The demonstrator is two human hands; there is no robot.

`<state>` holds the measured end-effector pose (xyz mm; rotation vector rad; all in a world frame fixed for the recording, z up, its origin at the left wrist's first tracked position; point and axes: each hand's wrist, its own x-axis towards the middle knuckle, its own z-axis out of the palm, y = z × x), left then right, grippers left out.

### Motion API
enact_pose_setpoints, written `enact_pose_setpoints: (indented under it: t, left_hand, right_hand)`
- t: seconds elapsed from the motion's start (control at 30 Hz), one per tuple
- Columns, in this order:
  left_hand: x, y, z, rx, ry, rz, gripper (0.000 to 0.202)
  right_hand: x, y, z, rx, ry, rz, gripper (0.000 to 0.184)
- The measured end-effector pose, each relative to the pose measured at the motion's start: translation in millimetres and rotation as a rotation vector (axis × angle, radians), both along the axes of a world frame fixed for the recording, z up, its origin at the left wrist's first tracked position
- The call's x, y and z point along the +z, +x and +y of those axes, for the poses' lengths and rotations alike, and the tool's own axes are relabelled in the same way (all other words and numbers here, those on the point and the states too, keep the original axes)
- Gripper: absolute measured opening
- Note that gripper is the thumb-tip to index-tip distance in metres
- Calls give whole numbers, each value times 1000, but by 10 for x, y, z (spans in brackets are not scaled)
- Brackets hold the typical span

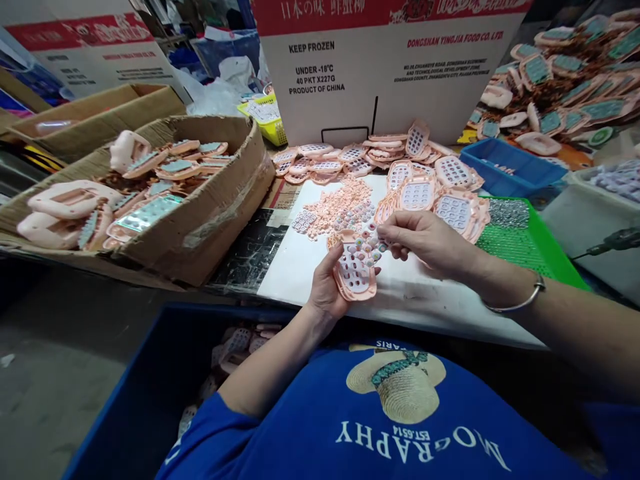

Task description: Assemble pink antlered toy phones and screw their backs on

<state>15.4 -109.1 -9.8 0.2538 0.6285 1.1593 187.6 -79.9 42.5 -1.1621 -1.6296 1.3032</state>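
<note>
My left hand is wrapped round the side of a pink plastic toy phone casing with a white perforated plate in it, thumb on its upper left edge. A cluster of small white keys with coloured marks sits over the casing's upper part. My right hand pinches the right end of this cluster between thumb and fingers. Behind my hands lies a heap of small pink buttons on a white board. More pink casings with white plates are piled beside it.
A cardboard box of pink casings with green boards and wires stands left. To the right are a green tray with small metal pieces, a blue bin and a power screwdriver. A printed white carton rises behind.
</note>
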Motion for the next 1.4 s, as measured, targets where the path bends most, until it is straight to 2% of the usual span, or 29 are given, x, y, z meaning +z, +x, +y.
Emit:
enact_pose_setpoints:
  t: [0.1,0.2,0.27,0.33,0.4,0.47,0.6,0.7,0.83,0.9,0.93,1.0,1.07,1.1,1.23,1.33,1.4]
  left_hand:
    - [-1,60,-22,-41,4,-47,33]
    - [-11,116,-46,-43,-15,-88,30]
    - [-26,146,-55,5,-42,-118,25]
    - [-41,163,-62,36,-51,-134,24]
    - [-51,168,-69,17,-41,-133,27]
    - [-59,164,-82,-10,-18,-134,30]
    - [-98,139,-115,-18,-11,-133,31]
    - [-168,90,-142,-30,-37,-136,31]
    - [-248,-47,-180,-7,-47,-149,34]
    - [-248,-142,-189,49,-39,-140,36]
    - [-237,-193,-188,69,-36,-130,38]
    - [-203,-292,-172,93,-29,-108,44]
    - [-169,-377,-145,127,-25,-94,49]
    - [-157,-412,-131,152,-24,-91,50]
    - [-167,-509,-110,190,-32,-93,51]
    - [-220,-550,-111,164,-29,-117,49]
    - [-251,-561,-105,152,-14,-142,47]
  right_hand:
    - [-70,16,-55,-76,211,-28,32]
    - [-162,26,-138,-107,673,-214,19]
    - [-233,30,-191,-44,1009,-362,13]
    - [-300,26,-239,26,1257,-492,10]
    - [-357,12,-282,55,1392,-605,11]
    - [-399,-11,-318,73,1451,-700,16]
    - [-466,-69,-378,69,1412,-799,20]
    - [-520,-98,-414,99,1354,-789,17]
    - [-531,-119,-360,167,1245,-585,18]
    - [-477,-169,-234,124,1142,-484,19]
    - [-440,-216,-143,93,1073,-499,19]
    - [-364,-360,80,77,891,-702,21]
    - [-320,-552,316,157,671,-1031,26]
    - [-315,-654,425,175,624,-1097,27]
    - [-370,-976,725,211,560,-1205,24]
    - [-418,-1068,816,212,526,-1257,21]
    - [-443,-1071,835,210,517,-1267,26]
